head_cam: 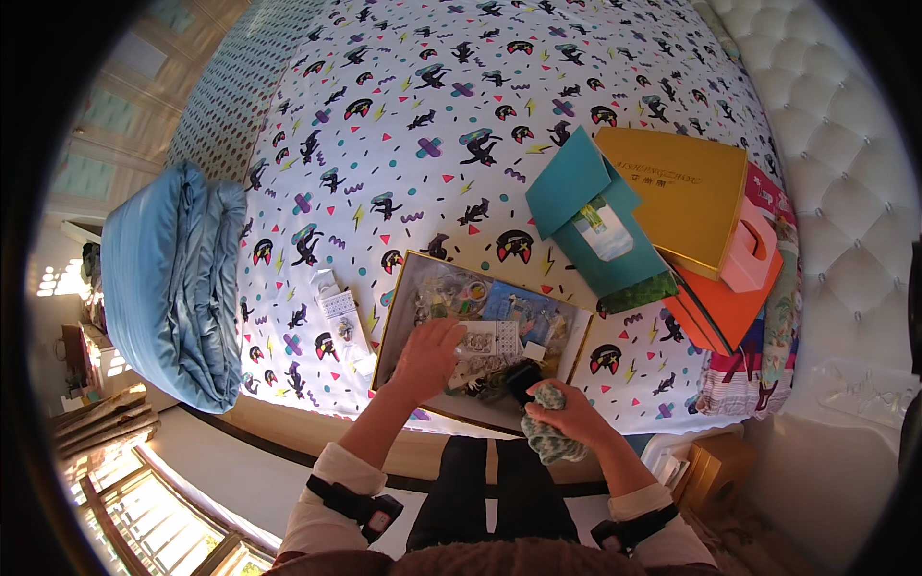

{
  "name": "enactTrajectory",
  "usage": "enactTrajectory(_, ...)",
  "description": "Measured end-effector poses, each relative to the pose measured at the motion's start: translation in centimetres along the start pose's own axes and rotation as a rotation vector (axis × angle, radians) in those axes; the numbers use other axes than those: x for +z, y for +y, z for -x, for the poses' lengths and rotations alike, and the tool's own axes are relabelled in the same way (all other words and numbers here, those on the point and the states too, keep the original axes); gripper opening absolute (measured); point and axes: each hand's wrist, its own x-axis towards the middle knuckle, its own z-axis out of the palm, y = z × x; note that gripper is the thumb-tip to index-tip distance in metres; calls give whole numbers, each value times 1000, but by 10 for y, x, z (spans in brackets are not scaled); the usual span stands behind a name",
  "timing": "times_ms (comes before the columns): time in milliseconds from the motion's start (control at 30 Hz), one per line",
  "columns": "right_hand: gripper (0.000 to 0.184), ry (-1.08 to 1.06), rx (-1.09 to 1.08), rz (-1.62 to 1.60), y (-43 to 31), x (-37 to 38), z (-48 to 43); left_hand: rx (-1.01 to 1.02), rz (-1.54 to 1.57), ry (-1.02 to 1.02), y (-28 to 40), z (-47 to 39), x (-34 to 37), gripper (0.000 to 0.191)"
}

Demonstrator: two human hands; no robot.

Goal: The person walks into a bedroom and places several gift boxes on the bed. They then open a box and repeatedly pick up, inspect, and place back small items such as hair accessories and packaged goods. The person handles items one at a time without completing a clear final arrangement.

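Observation:
A shallow box with a gold rim (395, 306) lies on the bed's near edge, filled with small trinkets in clear plastic bags (436, 294). My left hand (430, 358) is over the box's left part, fingertips beside a white card with a patterned end (506, 337); whether they grip anything is hidden. Bunched in my right hand (576, 414) is a green-and-white knitted cloth (551, 441), held at the box's front right corner. A small black object (524, 380) sits just beyond those fingers; I cannot tell if they touch it.
White packaging pieces (342, 317) lie left of the box. To the right are an open teal box (605, 230), a gold lid (677, 191), an orange folder-like item (749, 309) and a pink handled piece (753, 248). A folded blue quilt (169, 288) rests at the left.

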Motion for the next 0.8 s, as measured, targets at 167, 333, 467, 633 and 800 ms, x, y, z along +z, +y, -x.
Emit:
enactTrajectory(167,45,26,-48,-76,10,0,-1,74,-323,-196,-1,-5,26,55)
enactTrajectory(333,45,48,-105,-138,16,-1,-3,91,-321,-262,-6,-9,28,54)
enactTrajectory(467,46,52,-86,-152,15,2,0,19,-297,-327,-4,-16,24,53)
enactTrajectory(633,51,78,-85,-165,20,7,3,-2,-87,-152,-8,-15,11,37)
enactTrajectory(800,48,291,-276,-661,22,38,-5,-19,289,-207,48,12,14,31)
